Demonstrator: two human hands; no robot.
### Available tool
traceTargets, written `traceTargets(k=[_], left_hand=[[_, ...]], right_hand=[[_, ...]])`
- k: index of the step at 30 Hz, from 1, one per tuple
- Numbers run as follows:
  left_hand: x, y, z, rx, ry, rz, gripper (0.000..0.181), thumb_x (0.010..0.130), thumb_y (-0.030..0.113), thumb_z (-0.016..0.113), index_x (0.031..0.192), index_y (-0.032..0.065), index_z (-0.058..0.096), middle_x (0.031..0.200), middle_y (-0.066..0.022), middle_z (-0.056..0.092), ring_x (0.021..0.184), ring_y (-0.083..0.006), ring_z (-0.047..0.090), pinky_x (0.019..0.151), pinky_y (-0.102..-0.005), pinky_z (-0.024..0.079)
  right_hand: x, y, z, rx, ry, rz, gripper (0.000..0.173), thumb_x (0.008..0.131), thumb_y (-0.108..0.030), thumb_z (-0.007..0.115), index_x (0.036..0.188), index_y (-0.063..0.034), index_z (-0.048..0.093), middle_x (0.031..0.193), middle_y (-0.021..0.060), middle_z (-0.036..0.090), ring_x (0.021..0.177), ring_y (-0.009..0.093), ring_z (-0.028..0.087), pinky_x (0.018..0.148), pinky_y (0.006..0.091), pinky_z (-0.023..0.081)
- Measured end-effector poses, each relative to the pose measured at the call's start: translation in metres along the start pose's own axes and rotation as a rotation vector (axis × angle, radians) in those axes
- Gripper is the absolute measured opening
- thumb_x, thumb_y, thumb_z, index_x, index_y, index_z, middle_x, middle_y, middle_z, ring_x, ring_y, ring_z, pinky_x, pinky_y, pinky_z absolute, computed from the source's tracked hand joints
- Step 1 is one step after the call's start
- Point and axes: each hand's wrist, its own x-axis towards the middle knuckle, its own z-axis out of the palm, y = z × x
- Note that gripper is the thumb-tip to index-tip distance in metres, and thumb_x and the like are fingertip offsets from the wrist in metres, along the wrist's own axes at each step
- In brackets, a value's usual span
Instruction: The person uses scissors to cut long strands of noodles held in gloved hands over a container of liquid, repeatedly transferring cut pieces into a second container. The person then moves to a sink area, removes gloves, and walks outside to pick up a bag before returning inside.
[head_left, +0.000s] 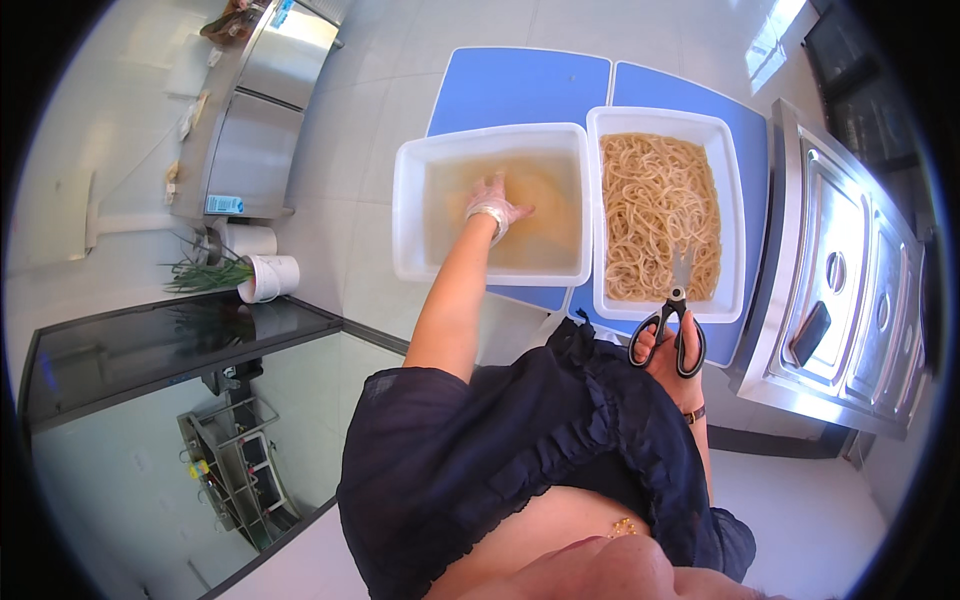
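Note:
My left hand (495, 204), in a clear disposable glove, is spread with its fingertips at the cloudy, yellowish liquid (457, 240) in a white plastic tub (491, 279). Nothing shows in its grasp; what lies under the liquid is hard to tell. A second white tub (731, 225), touching the first on the right, holds a mass of pale brown noodles (652, 202). My right hand (675, 364) holds black-and-grey handled scissors (677, 294) by the loops, their blades pointing away from me over the noodles' near right part.
Both tubs stand on blue-topped tables (517, 86). At right is a steel counter (832, 217) with lidded pans and a dark phone-like object (810, 334). On the left are a steel cabinet (255, 142), a white bucket (281, 277) with green onions (210, 276), and a black ledge (135, 352).

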Motion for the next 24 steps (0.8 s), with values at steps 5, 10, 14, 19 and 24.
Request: traceTargets(k=[5, 10, 14, 19, 24], left_hand=[[0.009, 0.014, 0.004, 0.279, -0.114, 0.208, 0.082, 0.065, 0.046, 0.067, 0.132, 0.0123, 0.032, 0.139, -0.0170, 0.023, 0.127, -0.0341, 0.024, 0.105, -0.0392, 0.022], [-0.016, 0.001, 0.006, 0.441, -0.245, 0.316, 0.064, 0.066, 0.024, 0.068, 0.122, 0.0121, 0.040, 0.135, -0.0145, 0.030, 0.120, -0.0322, 0.036, 0.098, -0.0393, 0.034], [-0.030, -0.024, 0.022, 0.369, -0.171, 0.312, 0.040, 0.073, 0.012, 0.057, 0.112, 0.0089, 0.050, 0.124, -0.0165, 0.043, 0.110, -0.0290, 0.048, 0.089, -0.0367, 0.042], [0.012, -0.041, 0.031, 0.207, -0.150, 0.324, 0.025, 0.074, 0.008, 0.053, 0.099, 0.0064, 0.058, 0.104, -0.0153, 0.057, 0.102, -0.0284, 0.053, 0.086, -0.0349, 0.044], [0.026, -0.050, 0.012, -0.240, 0.072, 0.088, 0.034, 0.071, 0.016, 0.060, 0.104, 0.0084, 0.057, 0.115, -0.0100, 0.053, 0.108, -0.0259, 0.049, 0.087, -0.0351, 0.043]], right_hand=[[0.004, 0.003, 0.003, 0.004, -0.014, -0.005, 0.051, 0.084, -0.054, 0.044, 0.080, -0.0035, 0.053, 0.071, 0.0059, 0.046, 0.068, 0.019, 0.045, 0.065, 0.0274, 0.038], [0.001, 0.004, -0.001, 0.018, 0.011, -0.026, 0.051, 0.084, -0.054, 0.045, 0.080, -0.0029, 0.053, 0.071, 0.0063, 0.047, 0.067, 0.019, 0.046, 0.064, 0.0273, 0.039], [0.004, 0.005, -0.004, 0.022, -0.021, -0.005, 0.051, 0.084, -0.053, 0.045, 0.081, -0.0028, 0.053, 0.071, 0.0063, 0.048, 0.067, 0.019, 0.046, 0.064, 0.0273, 0.039], [0.011, 0.008, 0.000, -0.011, -0.011, 0.065, 0.050, 0.084, -0.052, 0.045, 0.079, -0.0030, 0.054, 0.071, 0.0064, 0.049, 0.067, 0.019, 0.048, 0.065, 0.0277, 0.040], [0.013, 0.007, -0.003, -0.023, -0.002, 0.066, 0.050, 0.085, -0.051, 0.044, 0.078, -0.0030, 0.055, 0.070, 0.0065, 0.050, 0.067, 0.019, 0.049, 0.064, 0.0276, 0.041]])
